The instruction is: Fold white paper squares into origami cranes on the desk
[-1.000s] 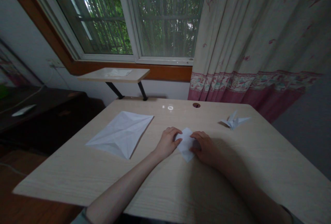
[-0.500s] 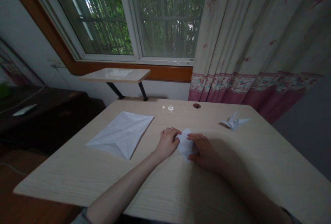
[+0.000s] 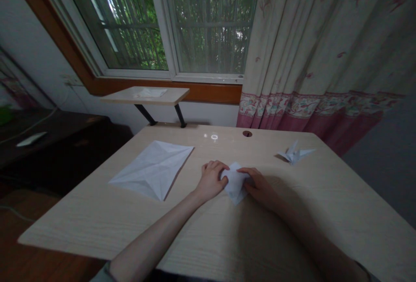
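A small folded white paper (image 3: 234,185), roughly diamond-shaped, lies on the table between my hands. My left hand (image 3: 211,180) grips its left edge, thumb and fingers closed there. On the opposite side, my right hand (image 3: 260,186) has its index finger along the upper right edge and its thumb at the right side, pinching the paper. Parts of both side edges are hidden under the fingers. Further right and back stands a folded paper crane (image 3: 294,155). To the left lies a larger creased sheet of white paper (image 3: 156,167), spread out with one edge slightly raised.
The pale wooden table (image 3: 201,238) has a round cable hole (image 3: 247,134) at its back edge. Behind it, a small raised shelf (image 3: 123,95) on black legs bears a white paper. A curtain (image 3: 292,104) hangs at the back right, and a dark cabinet (image 3: 65,130) stands left.
My right thumb has moved up from the paper's lower corner to its right side, uncovering the lower right edge. My left hand stays in place.
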Tool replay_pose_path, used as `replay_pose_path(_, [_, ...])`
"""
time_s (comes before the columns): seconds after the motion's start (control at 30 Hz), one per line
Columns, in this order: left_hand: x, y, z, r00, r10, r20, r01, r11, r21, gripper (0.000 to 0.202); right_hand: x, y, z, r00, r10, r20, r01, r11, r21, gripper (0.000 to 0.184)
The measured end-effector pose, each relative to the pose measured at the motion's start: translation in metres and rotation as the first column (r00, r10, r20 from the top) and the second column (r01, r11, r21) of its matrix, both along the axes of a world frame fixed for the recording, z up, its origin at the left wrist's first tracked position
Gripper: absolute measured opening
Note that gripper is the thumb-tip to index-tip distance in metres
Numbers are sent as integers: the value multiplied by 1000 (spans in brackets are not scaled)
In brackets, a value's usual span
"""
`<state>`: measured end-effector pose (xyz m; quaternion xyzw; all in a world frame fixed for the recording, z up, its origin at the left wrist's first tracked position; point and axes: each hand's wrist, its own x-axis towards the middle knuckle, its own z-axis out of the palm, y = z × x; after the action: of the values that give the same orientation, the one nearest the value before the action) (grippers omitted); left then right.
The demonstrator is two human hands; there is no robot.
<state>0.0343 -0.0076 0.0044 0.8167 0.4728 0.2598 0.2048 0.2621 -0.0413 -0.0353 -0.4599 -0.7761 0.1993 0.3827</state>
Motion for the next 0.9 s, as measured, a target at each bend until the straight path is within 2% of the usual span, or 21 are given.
replay_pose_path(0.23, [-1, 1, -1, 1000, -5, 18, 5, 1000, -12, 21, -1, 2, -3, 1000, 3, -16, -3, 1000, 10, 40])
replay_pose_path(0.37, [-2, 1, -1, 1000, -9, 15, 10, 1000, -28, 31, 2, 3, -7, 999, 12, -31, -11, 1000, 24, 37])
replay_pose_path(0.47, [-2, 2, -1, 1000, -6, -1, 6, 1000, -21, 35, 2, 3, -8, 999, 33, -32, -33, 999, 27, 43])
replay_pose_path(0.57, [-1, 1, 0, 1000, 1, -18, -1, 1000, -9, 33, 0, 2, -5, 998, 17, -54, -16, 1000, 27, 45])
replay_pose_path(0.9, [-1, 0, -1, 1000, 6, 1, -6, 1000, 2, 21, -3, -1, 5, 995, -11, -97, 11, 1000, -6, 30])
